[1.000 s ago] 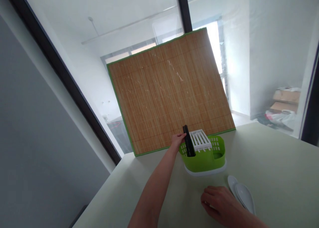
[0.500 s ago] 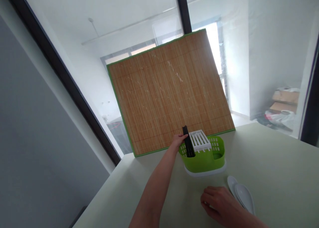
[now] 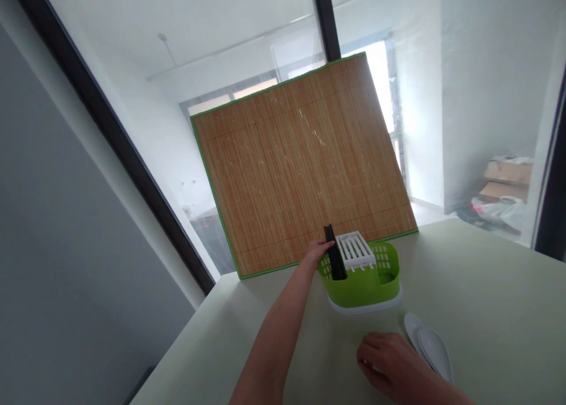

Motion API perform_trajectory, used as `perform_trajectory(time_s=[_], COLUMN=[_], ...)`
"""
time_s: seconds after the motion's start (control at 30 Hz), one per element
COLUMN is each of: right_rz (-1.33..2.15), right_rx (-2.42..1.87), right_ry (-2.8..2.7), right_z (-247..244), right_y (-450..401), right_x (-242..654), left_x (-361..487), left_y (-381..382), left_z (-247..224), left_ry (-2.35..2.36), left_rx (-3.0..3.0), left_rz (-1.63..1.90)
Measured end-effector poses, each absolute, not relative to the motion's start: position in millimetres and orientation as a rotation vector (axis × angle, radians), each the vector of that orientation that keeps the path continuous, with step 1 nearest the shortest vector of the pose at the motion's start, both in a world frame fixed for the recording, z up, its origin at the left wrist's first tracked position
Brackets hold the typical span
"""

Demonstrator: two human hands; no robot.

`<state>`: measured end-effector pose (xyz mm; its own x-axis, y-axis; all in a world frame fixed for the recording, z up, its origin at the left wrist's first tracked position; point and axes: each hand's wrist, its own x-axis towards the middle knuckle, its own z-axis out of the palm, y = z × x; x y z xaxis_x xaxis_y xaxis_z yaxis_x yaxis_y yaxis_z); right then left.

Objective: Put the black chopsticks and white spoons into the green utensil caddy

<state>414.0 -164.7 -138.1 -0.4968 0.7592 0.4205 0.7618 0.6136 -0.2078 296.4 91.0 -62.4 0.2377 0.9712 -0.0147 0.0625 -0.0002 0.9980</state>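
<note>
A green plastic cutlery holder [image 3: 360,293] with a white base stands on the table, a white slotted rack [image 3: 355,250] fitted over its middle. In its left compartment a bundle of black chopsticks [image 3: 336,260] stands upright, leaning slightly to the left. My left hand [image 3: 319,250] is closed around the upper part of the bundle from the left side. My right hand [image 3: 382,358] rests on the table in front of the holder, its fingers curled in with nothing visible in them. Just right of it lie white spoons [image 3: 433,347], overlapping one another; my right wrist partly covers them.
A bamboo mat [image 3: 300,169] with green edging leans upright against the glass behind the holder. The pale table [image 3: 495,299] extends left and right. Beyond the glass, cardboard boxes [image 3: 508,172] and plastic bags lie on the floor.
</note>
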Motion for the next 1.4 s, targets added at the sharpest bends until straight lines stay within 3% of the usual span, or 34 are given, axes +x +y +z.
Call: perform_trajectory(time_s=[0.93, 1.2, 1.4], right_rz=[0.035, 0.244, 0.305], right_rx=[-1.218, -1.421, -1.906], right_ry=[-2.358, -2.042, -1.731], right_z=[-140.9, -104.3, -115.0], right_y=[-164.8, -153.0, -138.0], right_x=[414.3, 469.3, 540.2], left_x=[297.9, 273.3, 243.3], left_y=[74.0, 41.6, -46.1], left_z=[-51.9, -40.3, -89.6], left_ry=[1.098, 1.285, 1.352], left_rx=[1.428, 1.459, 1.512], left_rz=[0.989, 1.461, 1.837])
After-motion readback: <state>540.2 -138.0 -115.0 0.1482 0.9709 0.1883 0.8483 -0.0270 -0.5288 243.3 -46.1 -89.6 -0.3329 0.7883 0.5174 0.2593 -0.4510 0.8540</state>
